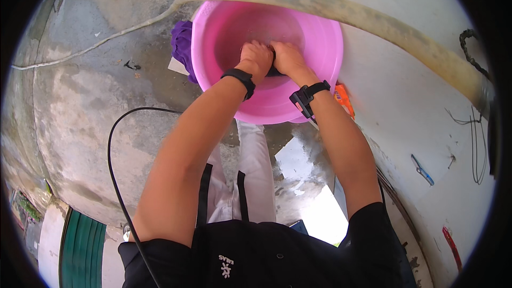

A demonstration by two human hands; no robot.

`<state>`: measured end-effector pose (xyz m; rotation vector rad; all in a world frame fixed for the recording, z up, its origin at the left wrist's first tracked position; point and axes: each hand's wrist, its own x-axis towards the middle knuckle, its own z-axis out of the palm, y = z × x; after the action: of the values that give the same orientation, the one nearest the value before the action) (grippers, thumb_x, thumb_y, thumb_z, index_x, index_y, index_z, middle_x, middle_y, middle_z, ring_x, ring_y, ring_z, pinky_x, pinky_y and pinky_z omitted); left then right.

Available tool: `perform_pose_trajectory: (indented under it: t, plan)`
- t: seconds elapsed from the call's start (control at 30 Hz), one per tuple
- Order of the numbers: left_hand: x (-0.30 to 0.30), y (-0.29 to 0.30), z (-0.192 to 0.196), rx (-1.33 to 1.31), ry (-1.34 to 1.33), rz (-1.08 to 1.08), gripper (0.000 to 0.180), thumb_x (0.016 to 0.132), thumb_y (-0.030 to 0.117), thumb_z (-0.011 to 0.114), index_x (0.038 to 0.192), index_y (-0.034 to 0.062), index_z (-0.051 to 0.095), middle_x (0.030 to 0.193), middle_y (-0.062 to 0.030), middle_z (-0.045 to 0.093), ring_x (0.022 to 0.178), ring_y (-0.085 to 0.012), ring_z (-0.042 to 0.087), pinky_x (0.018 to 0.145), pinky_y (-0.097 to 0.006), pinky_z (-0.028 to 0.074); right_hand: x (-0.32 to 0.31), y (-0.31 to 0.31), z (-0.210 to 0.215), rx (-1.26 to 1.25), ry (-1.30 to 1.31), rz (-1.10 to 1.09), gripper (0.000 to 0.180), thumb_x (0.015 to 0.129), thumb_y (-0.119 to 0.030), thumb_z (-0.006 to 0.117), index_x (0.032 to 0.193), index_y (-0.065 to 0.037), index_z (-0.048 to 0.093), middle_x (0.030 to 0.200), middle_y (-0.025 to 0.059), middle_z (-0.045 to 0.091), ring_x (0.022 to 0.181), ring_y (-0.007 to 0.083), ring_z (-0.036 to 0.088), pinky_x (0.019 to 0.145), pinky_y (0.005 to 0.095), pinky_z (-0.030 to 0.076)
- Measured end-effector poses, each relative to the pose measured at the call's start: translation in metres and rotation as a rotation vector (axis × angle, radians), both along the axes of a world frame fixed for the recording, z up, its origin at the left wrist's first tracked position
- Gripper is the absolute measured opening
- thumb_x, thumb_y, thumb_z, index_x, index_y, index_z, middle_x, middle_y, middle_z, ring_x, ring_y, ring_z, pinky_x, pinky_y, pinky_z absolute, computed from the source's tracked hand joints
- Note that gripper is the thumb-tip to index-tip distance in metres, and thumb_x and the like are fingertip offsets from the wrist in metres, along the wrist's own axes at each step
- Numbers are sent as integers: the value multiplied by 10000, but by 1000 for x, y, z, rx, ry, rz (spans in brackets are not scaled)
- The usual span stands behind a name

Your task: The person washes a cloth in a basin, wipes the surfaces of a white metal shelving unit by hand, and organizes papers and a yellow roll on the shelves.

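A pink plastic basin stands on wet concrete and holds a little water. Both my hands are down inside it, side by side. My left hand and my right hand are closed on a dark item, only a sliver of which shows between them. Each wrist carries a black band. What kind of item it is stays hidden by my fingers.
A thick beige hose arches over the basin's far rim. A purple cloth lies against the basin's left side. An orange packet sits by its right side. A thin black cable loops on the concrete at left. A white wall rises at right.
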<state>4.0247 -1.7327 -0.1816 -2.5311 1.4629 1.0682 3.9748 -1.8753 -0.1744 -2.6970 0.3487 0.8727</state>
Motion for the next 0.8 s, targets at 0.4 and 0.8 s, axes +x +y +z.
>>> perform_pose_trajectory:
  t: [0.4, 0.8]
  plan:
    - [57, 5, -27, -376, 549, 754, 478, 1025, 318, 582, 1423, 82, 703, 1309, -289, 740, 1255, -503, 678, 1103, -532, 538, 18, -24, 30, 361, -210, -261, 312, 984, -88, 711, 1291, -40, 729, 1219, 227, 785, 1116, 408, 756, 943, 488, 590]
    - [63, 48, 3, -462, 401, 411, 329, 915, 176, 736, 1227, 125, 825, 1201, -201, 796, 1196, -413, 725, 1059, -499, 578, -8, -10, 51, 298, -292, 40, 302, 900, -34, 791, 1198, -39, 740, 1139, 201, 739, 1087, 463, 706, 936, 527, 584]
